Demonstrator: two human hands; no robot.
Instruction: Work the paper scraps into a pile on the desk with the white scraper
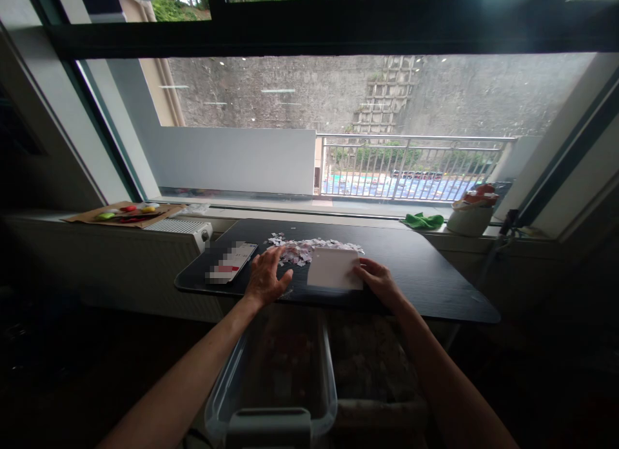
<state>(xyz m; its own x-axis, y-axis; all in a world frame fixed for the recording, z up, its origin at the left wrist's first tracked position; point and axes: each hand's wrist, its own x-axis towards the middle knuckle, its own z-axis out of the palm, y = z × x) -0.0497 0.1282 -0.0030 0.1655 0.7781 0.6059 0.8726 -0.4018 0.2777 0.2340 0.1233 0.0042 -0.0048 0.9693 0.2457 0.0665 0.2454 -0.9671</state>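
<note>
The right hand [380, 278] has its fingers pinching the right edge of a white card [333, 268] at the dark worktop [416, 255] – the card partly hides a heap of paper scraps [302, 250] behind it. The left hand [265, 273], thumb spread from its fingers, is between the scraps and a smartphone [236, 263] – a clear plastic bin [331, 378] stands below the worktop's near edge.

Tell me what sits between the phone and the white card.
In the head view, the left hand is between the phone and the white card, with some small paper scraps between that hand and the card.
</note>
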